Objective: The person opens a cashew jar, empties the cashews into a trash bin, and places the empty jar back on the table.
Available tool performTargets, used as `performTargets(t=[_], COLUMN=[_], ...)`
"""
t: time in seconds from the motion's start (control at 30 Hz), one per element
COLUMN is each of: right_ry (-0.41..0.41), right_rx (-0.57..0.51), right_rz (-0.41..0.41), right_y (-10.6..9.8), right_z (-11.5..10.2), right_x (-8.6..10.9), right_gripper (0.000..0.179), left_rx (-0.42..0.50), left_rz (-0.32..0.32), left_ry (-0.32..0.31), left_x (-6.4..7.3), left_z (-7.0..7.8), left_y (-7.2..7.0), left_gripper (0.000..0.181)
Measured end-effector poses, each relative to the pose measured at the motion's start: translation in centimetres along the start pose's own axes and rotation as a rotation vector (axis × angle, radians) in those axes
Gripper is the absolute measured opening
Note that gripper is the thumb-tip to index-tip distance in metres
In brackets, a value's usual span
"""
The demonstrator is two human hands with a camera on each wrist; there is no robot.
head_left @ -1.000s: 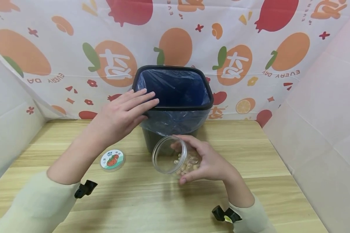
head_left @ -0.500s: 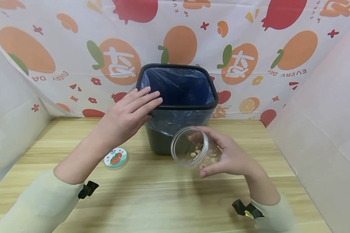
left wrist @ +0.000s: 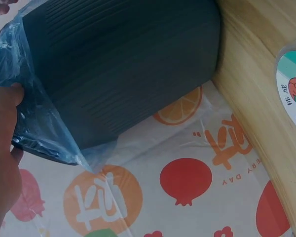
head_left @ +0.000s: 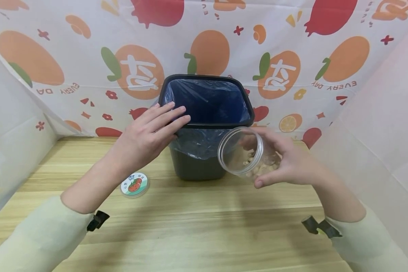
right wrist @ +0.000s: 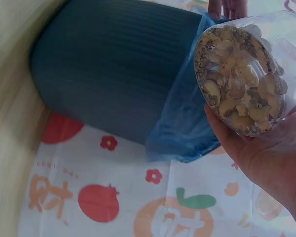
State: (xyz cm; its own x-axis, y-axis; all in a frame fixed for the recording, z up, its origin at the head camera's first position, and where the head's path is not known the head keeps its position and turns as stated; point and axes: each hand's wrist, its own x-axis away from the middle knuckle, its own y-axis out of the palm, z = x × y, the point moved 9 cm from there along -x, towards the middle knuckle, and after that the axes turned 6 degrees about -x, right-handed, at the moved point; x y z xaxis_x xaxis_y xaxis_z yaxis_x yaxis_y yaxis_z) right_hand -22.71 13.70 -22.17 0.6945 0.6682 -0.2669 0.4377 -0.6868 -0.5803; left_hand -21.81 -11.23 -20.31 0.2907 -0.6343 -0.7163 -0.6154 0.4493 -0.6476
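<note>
A dark trash can (head_left: 198,168) with a thin bluish plastic liner (head_left: 204,145) stands upright at the back of the table. My left hand (head_left: 144,134) holds its near left rim, fingers reaching over the edge and thumb (left wrist: 12,94) against the liner outside. My right hand (head_left: 289,162) grips a clear plastic jar (head_left: 259,151), raised off the table just right of the can's front. The jar is tilted with its uncovered mouth facing left. Pale nut-like pieces (right wrist: 239,81) and dark crumbs lie against its bottom, clearest in the right wrist view.
A round lid (head_left: 134,184) with a red fruit picture lies on the wooden table (head_left: 176,234), left of the can. Behind the can hangs a white fruit-print cloth (head_left: 176,45); pale walls close off both sides.
My right hand has carried the jar right and upward, from in front of the can to beside its right front corner. The left hand stays on the rim.
</note>
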Motion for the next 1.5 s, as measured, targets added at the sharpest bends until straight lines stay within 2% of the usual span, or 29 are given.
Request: performTargets(t=[0.1,0.4,0.5,0.77,0.87,1.0,1.13,1.33,1.5], right_ry=[0.006,-0.003,-0.001,0.035,0.023,-0.033,-0.052,0.033,0.037], right_rx=[0.026,-0.103,-0.115,-0.047,-0.004,-0.035,-0.055,0.108,0.092], right_rz=[-0.003,-0.041,-0.051,-0.033,-0.036,-0.083,-0.119,-0.094,-0.145], right_y=[-0.9,-2.4,-2.9,-4.4,-5.0,-5.3,-5.7,-7.1,-7.3], right_z=[-0.1,-0.3,-0.4,-1.5,-2.1,-2.9,-3.4,-3.1,-3.1], right_x=[-0.4,-1.5,-1.6,-2.0,-2.4,-3.2,-4.1,-4.6,-5.4], right_gripper=[0.101,0.098,0.098,0.097,0.098,0.098,0.099,0.094,0.093], left_rx=[0.011,0.057,0.057,0.065,0.069,0.078,0.093,0.096,0.106], left_rz=[-0.007,0.023,0.024,0.027,0.026,0.023,0.025,0.029,0.028], left_ry=[-0.005,-0.020,-0.018,-0.022,-0.027,-0.033,-0.037,-0.024,-0.037], left_x=[0.0,0.2,0.2,0.1,0.1,0.1,0.1,0.0,0.1], left_z=[0.0,0.0,0.0,0.0,0.0,0.0,-0.1,0.0,-0.3], left_y=[0.1,0.1,0.1,0.0,0.0,0.2,0.2,0.3,0.3], left_gripper=[0.067,0.061,0.060,0.058,0.059,0.060,0.061,0.060,0.062])
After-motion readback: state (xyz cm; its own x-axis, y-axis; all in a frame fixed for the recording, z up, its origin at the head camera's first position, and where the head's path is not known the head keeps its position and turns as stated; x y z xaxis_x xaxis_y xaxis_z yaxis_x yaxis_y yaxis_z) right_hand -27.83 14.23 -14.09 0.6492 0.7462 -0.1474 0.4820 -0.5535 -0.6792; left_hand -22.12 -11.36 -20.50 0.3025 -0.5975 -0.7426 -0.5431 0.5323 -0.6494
